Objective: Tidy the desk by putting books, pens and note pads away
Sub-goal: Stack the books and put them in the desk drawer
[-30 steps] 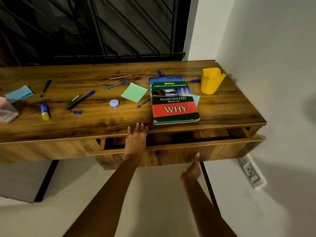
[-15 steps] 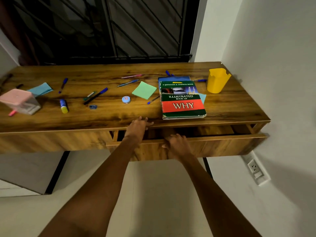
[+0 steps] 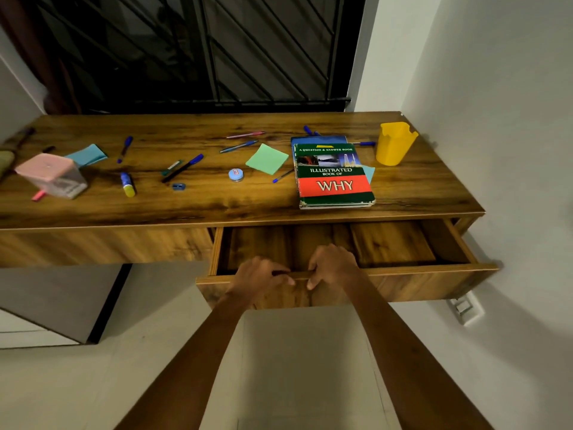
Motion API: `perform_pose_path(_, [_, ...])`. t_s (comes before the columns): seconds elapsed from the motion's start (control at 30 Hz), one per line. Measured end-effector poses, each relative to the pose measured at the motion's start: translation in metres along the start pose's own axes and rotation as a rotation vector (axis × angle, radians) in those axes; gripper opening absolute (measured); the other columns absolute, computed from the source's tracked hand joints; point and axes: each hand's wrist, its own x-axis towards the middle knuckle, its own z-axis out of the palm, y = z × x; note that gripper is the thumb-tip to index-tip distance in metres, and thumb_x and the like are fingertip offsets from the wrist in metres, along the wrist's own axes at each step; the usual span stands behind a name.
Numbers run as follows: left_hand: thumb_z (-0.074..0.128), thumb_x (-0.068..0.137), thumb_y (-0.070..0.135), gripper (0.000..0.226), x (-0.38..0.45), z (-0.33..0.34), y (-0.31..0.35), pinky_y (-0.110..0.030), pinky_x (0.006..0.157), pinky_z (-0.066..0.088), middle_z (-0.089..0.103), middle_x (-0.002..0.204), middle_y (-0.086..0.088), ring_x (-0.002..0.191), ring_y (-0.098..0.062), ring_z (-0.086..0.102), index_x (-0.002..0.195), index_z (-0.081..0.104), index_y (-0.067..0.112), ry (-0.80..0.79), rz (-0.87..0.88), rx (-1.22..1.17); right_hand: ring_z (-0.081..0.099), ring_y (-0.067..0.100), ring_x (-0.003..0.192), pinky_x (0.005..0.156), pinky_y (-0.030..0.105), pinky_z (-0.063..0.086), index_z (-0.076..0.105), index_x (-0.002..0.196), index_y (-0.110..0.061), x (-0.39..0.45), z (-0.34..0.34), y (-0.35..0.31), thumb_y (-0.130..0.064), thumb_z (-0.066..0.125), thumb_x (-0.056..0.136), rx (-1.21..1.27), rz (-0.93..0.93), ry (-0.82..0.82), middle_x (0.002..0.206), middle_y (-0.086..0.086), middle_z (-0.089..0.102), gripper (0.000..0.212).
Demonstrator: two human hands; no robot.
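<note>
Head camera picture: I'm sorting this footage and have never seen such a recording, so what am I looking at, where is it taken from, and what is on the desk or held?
There is no machine here. A camera worn on a person's head looks forward and down at their two bare arms. The left hand and right hand both grip the front edge of an open drawer under a wooden desk. On the desk lie a book titled WHY atop a blue book, a green note pad, scattered pens such as a blue-capped one, a yellow cup and a pink box.
</note>
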Motion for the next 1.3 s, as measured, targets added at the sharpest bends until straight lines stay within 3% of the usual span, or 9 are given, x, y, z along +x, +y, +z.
perform_pose_path(0.3, [0.073,0.076,0.035,0.038,-0.021,-0.01,0.04,-0.016,0.061,0.031,0.069,0.106,0.007,0.086,-0.004,0.053,0.11,0.07,0.02,-0.314,0.108,0.045,0.063,0.016,0.089,0.08,0.033,0.051,0.071,0.09,-0.016,-0.032,0.011,-0.001,-0.035,0.088,0.054,-0.009,0.002,-0.227,0.091,-0.002,0.07,0.044])
perform_pose_path(0.4, [0.079,0.071,0.026,0.043,-0.026,-0.004,0.043,-0.019,0.068,0.045,0.071,0.106,-0.001,0.085,-0.008,0.059,0.11,0.07,0.012,-0.47,0.076,-0.069,0.062,0.017,0.083,0.071,0.033,0.053,0.072,0.082,-0.017,-0.042,0.014,-0.003,-0.035,0.09,0.049,-0.01,0.017,-0.338,0.083,-0.002,0.068,0.042])
perform_pose_path(0.5, [0.082,0.067,0.024,0.05,-0.034,0.002,0.048,-0.034,0.086,0.054,0.07,0.111,-0.001,0.099,-0.018,0.064,0.114,0.068,0.011,-0.573,0.023,-0.095,0.063,0.019,0.088,0.079,0.037,0.056,0.073,0.084,-0.019,-0.052,0.021,-0.003,-0.035,0.091,0.045,-0.014,0.018,-0.424,0.087,-0.002,0.069,0.046])
perform_pose_path(0.73, [0.084,0.066,0.021,0.052,-0.059,0.017,0.053,-0.027,0.07,0.053,0.069,0.113,-0.002,0.103,-0.025,0.064,0.114,0.067,0.012,-0.636,-0.067,-0.166,0.06,0.019,0.093,0.082,0.038,0.055,0.072,0.092,-0.018,-0.076,0.033,-0.001,-0.032,0.091,0.047,0.015,0.029,-0.506,0.096,0.001,0.068,0.051])
perform_pose_path(0.83, [0.084,0.065,0.022,0.051,-0.07,0.021,0.057,-0.023,0.064,0.05,0.069,0.113,-0.001,0.098,-0.021,0.064,0.113,0.068,0.011,-0.613,-0.062,-0.169,0.061,0.019,0.092,0.082,0.039,0.056,0.071,0.09,-0.018,-0.081,0.039,0.001,-0.033,0.092,0.044,0.005,0.026,-0.521,0.095,0.001,0.068,0.052])
perform_pose_path(0.97, [0.085,0.063,0.025,0.05,-0.076,0.022,0.061,-0.036,0.086,0.053,0.07,0.11,0.002,0.098,-0.02,0.064,0.109,0.07,0.014,-0.566,-0.081,-0.11,0.058,0.021,0.1,0.08,0.036,0.056,0.061,0.116,-0.012,-0.083,0.04,0.0,-0.028,0.092,0.045,0.027,0.041,-0.506,0.11,0.002,0.062,0.079])
perform_pose_path(1.03, [0.084,0.064,0.025,0.049,-0.077,0.02,0.063,-0.037,0.086,0.052,0.07,0.111,0.001,0.101,-0.024,0.064,0.11,0.07,0.013,-0.57,-0.091,-0.108,0.056,0.022,0.103,0.082,0.035,0.055,0.054,0.122,-0.012,-0.085,0.039,-0.002,-0.026,0.092,0.048,0.047,0.043,-0.509,0.116,0.003,0.059,0.084])
perform_pose_path(1.17, [0.076,0.077,0.023,0.039,-0.077,0.011,0.063,-0.036,0.084,0.053,0.068,0.113,-0.009,0.106,-0.026,0.063,0.113,0.067,0.012,-0.545,-0.143,-0.282,0.061,0.019,0.103,0.084,0.034,0.056,0.066,0.111,-0.014,-0.085,0.032,0.009,-0.039,0.087,0.058,0.179,0.032,-0.541,0.11,0.001,0.067,0.063])
perform_pose_path(1.3, [0.067,0.086,0.017,0.04,-0.058,-0.012,0.072,-0.033,0.083,0.051,0.062,0.107,-0.001,0.1,-0.016,0.059,0.124,0.06,0.009,-0.014,-0.201,-0.67,0.063,0.011,0.079,0.071,0.026,0.052,0.07,0.094,-0.019,-0.073,0.004,0.023,-0.03,0.07,0.083,0.572,0.037,-0.221,0.091,-0.001,0.069,0.016])
